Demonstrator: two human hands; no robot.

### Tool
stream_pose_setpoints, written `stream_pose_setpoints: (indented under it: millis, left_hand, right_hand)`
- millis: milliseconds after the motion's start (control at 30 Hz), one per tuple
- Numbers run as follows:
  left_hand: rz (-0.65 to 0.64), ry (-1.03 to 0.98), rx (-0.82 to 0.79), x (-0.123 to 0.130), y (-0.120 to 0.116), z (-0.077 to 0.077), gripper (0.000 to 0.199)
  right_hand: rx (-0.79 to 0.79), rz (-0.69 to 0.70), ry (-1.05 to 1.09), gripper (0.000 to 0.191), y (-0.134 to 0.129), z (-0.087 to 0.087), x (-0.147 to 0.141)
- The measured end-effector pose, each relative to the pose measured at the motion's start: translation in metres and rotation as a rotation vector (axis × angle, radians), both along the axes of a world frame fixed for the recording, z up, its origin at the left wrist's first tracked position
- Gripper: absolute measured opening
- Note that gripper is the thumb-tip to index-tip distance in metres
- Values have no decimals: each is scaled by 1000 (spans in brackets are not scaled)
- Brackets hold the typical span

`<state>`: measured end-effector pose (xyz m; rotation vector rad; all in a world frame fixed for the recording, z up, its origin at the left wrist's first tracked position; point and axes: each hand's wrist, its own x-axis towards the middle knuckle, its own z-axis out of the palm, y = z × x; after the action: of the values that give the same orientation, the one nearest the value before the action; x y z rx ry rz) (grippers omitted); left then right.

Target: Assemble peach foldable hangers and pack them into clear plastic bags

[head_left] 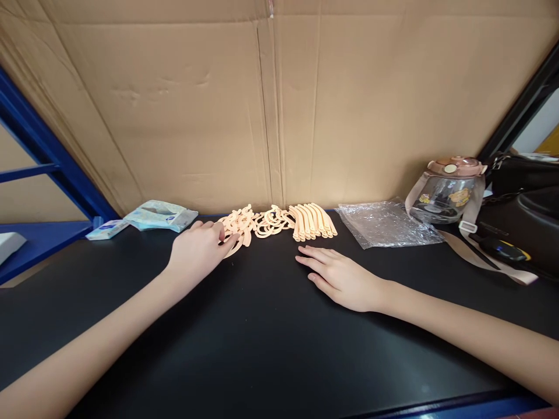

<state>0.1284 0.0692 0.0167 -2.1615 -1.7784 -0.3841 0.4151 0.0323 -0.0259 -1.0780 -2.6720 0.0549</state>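
My left hand (198,247) reaches into the left side of a loose pile of curved, peach-coloured plastic pieces (242,224). Its fingers are bent and closed over the pieces, with the thumb beside them; what they grip, if anything, is hidden. More curved pieces (273,221) lie jumbled to the right of that pile. Beyond them, similar pieces are lined up side by side in a neat stack (313,222). Just in front of the stack, my right hand (343,278) lies palm down on the black tabletop (244,337), fingers stretched out and holding nothing.
A clear plastic bag (388,224) lies flat at the right. Behind it stands a strapped drinking bottle (449,195), near a black bag (524,221). Light-blue tissue packs (159,215) are at the left. A cardboard wall (196,116) closes off the back; blue metal framing (56,145) edges the left.
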Motion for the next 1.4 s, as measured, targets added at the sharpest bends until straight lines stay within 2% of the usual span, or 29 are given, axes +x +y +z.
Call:
stream_pose_setpoints:
  millis: [167, 467, 667, 900, 1000, 1100, 1167, 1267, 1400]
  left_hand:
    - [79, -72, -158, -10, 6, 6, 38]
    - [56, -103, -264, -10, 11, -3, 40]
    - [78, -134, -224, -12, 17, -6, 35]
    - [47, -169, -86, -7, 8, 0, 33]
    - [-94, -153, -18, 1, -2, -1, 27]
    - [-442, -124, 112, 11, -19, -6, 19]
    - [-681, -149, 120, 20, -32, -9, 13]
    - [-872, -278, -44, 32, -53, -12, 9]
    - [-924, -370, -280, 40, -64, -17, 15]
  right_hand:
    - [-8, 1, -10, 48, -1, 1, 0]
    - [-29, -4, -17, 48, -2, 4, -1]
    - [-40, -7, -18, 49, -1, 4, -1]
    - [-30, -2, -8, 48, 0, 2, -1]
    - [-44, -12, 24, 50, 1, 1, -1]
    - [-52, -32, 79, 57, 1, -1, 0]
    - [-45, -23, 88, 56, 1, -2, 0]
    - [-46, -6, 87, 52, 1, -2, 1]
    - [-42, -4, 85, 48, 1, -1, 0]
